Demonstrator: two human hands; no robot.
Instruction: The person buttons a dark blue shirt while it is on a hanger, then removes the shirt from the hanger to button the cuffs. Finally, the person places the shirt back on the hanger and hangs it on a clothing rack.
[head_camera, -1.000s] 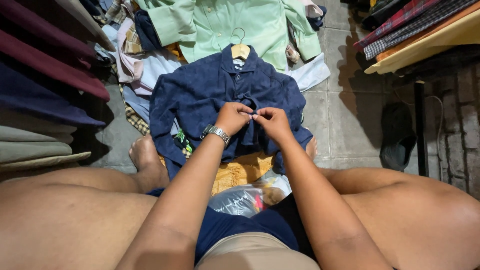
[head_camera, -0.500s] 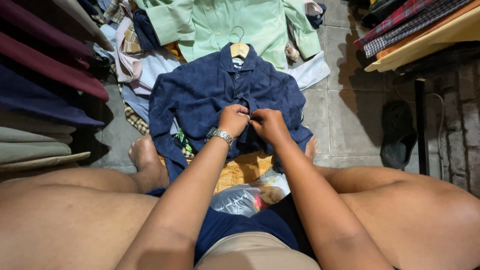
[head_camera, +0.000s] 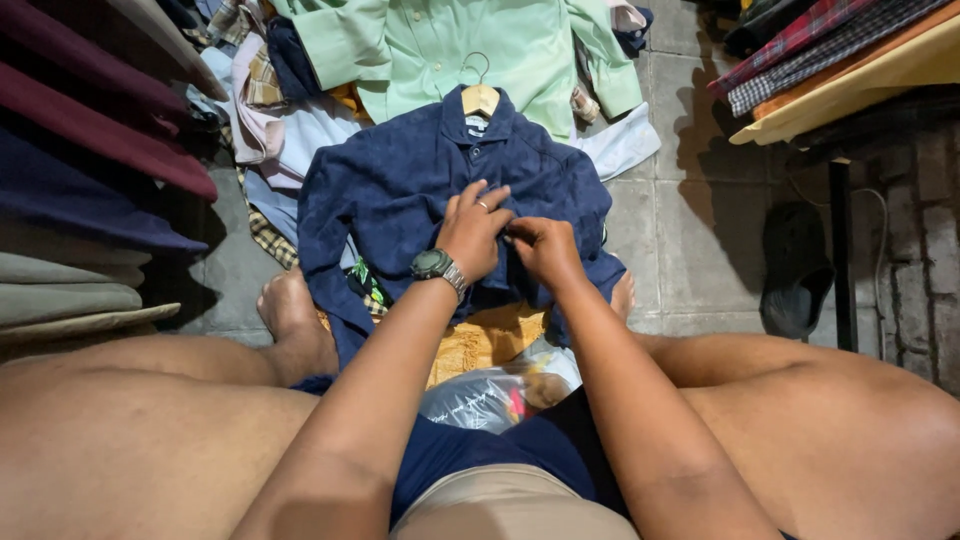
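- Dark blue shirt (head_camera: 400, 190) lies spread on a wooden hanger (head_camera: 480, 98) over a heap of clothes on the tiled floor (head_camera: 690, 220), seen from the head camera.
- The left hand (head_camera: 475, 232), above a wristwatch (head_camera: 437, 266), and the right hand (head_camera: 543, 247) meet at the shirt's front, fingertips pinching the cloth.
- A green shirt (head_camera: 450, 45) lies just beyond; a plastic bag (head_camera: 490, 395) sits between the legs.

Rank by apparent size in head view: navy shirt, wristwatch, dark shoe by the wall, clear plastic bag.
1. navy shirt
2. clear plastic bag, partly hidden, closer to camera
3. dark shoe, close to the bag, ranking unsure
4. wristwatch
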